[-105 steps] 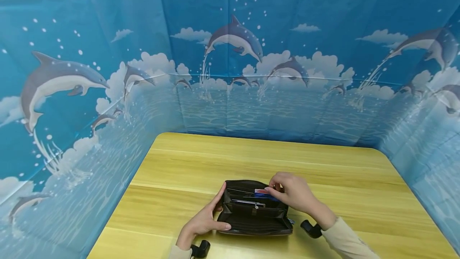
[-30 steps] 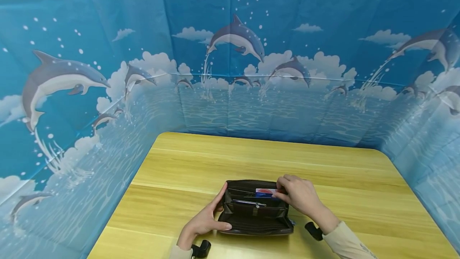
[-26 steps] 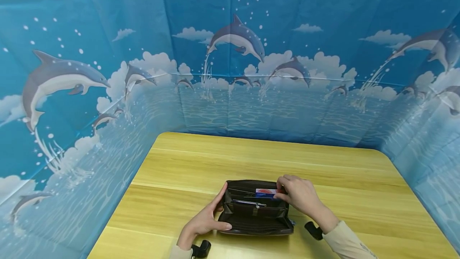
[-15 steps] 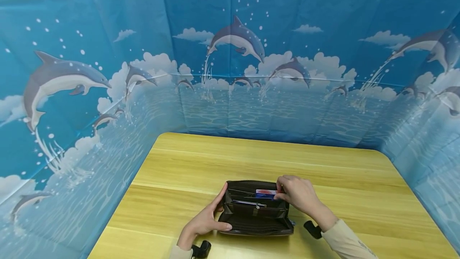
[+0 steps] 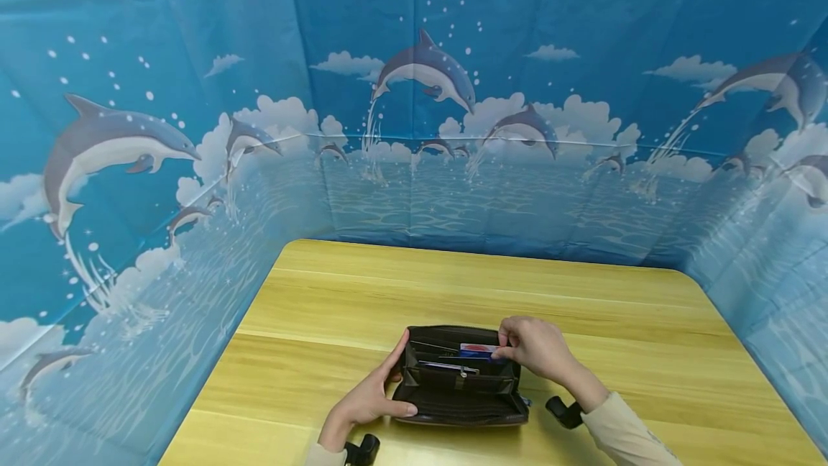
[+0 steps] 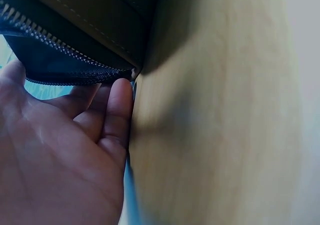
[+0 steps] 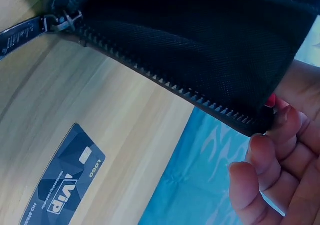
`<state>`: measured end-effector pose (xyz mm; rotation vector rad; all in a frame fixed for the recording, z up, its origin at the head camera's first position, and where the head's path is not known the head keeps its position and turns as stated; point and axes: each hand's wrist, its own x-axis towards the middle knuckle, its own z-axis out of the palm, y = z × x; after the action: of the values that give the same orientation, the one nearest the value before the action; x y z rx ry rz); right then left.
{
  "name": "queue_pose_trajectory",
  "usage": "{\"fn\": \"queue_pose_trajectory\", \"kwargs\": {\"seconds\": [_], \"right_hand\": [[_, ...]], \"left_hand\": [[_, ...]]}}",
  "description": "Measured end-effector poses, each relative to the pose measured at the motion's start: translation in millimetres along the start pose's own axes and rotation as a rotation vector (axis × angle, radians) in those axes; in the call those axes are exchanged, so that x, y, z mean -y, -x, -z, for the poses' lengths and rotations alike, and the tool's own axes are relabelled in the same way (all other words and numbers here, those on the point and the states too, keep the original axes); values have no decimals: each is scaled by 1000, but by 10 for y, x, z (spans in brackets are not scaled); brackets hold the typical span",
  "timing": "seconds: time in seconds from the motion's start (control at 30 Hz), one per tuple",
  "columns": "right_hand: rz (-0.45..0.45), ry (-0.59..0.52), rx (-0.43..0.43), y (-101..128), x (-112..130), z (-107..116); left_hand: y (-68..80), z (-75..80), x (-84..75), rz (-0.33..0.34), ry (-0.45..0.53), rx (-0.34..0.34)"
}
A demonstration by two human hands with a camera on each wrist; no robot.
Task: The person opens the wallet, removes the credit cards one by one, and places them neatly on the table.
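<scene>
Left hand (image 5: 369,403) braces wallet (image 5: 459,380), fingers straight along its left end. Right hand (image 5: 535,346) pinches card (image 5: 477,349) in far slot. Best: slide card straight, wallet steady.

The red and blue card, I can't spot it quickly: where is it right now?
In the head view the red and blue card stands in a rear slot of the open black wallet, right of centre, with the right hand at its right end.
</scene>
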<state>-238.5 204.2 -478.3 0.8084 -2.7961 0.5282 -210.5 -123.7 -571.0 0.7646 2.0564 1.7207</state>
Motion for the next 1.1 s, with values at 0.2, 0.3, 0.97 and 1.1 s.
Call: {"fn": "queue_pose_trajectory", "kwargs": {"seconds": [0.2, 0.3, 0.97, 1.1], "right_hand": [[-42, -49, 23, -10, 8, 15], [-41, -61, 22, -16, 9, 14], [3, -137, 46, -7, -36, 1], [1, -182, 54, -5, -45, 4]], "left_hand": [[5, -2, -4, 6, 8, 3], [9, 2, -7, 10, 6, 3], [15, 7, -8, -12, -11, -7], [21, 5, -26, -6, -4, -6]]}}
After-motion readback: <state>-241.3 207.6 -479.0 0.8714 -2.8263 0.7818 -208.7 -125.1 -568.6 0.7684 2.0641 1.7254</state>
